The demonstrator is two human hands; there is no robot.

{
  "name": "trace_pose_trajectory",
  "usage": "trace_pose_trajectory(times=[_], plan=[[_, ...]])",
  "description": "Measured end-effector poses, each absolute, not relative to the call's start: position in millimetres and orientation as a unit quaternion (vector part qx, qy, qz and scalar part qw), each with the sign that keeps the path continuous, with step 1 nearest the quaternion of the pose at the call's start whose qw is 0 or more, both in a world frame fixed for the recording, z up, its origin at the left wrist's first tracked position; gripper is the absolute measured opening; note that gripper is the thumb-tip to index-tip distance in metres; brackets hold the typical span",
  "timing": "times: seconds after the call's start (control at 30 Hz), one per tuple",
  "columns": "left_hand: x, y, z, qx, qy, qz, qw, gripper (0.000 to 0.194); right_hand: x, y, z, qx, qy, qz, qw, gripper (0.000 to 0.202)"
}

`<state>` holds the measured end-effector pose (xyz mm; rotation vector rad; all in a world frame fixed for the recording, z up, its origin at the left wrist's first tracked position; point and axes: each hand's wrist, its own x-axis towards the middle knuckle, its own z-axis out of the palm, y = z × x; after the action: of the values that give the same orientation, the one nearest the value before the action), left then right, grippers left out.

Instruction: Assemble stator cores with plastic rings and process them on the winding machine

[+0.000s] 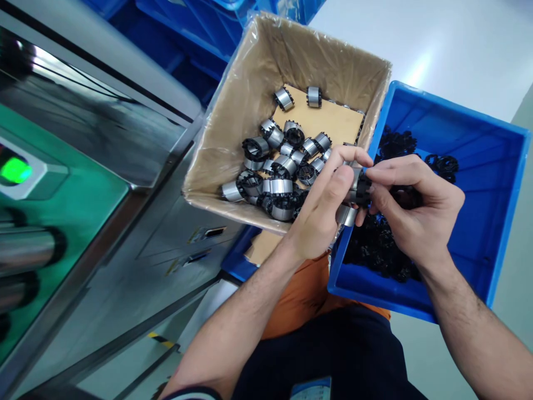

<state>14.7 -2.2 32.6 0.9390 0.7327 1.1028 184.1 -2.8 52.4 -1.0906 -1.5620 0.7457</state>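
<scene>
My left hand (325, 203) is closed around a silver metal ring (353, 180) with a black toothed plastic end piece (363, 188). A second silver ring (346, 215) shows below it, also at my left fingers. My right hand (420, 203) pinches the black end piece at its right side, thumb and forefinger touching it. Both hands meet above the edge between a plastic-lined cardboard box (225, 122) and a blue bin (470, 233). Inside the box lie several silver rings (281, 186) with black toothed ends. Loose black plastic pieces (383, 250) are heaped in the bin, partly hidden by my right hand.
A cardboard sheet (320, 116) lies in the box under some rings. To the left stands a metal-framed machine (166, 211) with a green surface (83, 183) and a lit green light (15, 170). Blue crates (191, 28) stand behind the box.
</scene>
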Motion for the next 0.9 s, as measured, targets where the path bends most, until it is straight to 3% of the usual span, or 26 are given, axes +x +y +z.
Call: trace_pose_trajectory(times=[0.27,0.73,0.9], plan=[[16.0,-4.7,31.3,0.422,0.316,0.507,0.682,0.042,185.9,-6.1,49.6,-0.478,-0.64,0.311,0.515,0.008],[11.8,-4.0,33.2,0.421,0.33,0.482,0.694,0.051,183.5,-2.8,50.6,-0.452,-0.65,0.301,0.531,0.009],[9.9,-4.7,31.2,0.415,0.32,0.478,0.705,0.046,184.4,-1.9,49.9,-0.442,-0.651,0.31,0.533,0.016]])
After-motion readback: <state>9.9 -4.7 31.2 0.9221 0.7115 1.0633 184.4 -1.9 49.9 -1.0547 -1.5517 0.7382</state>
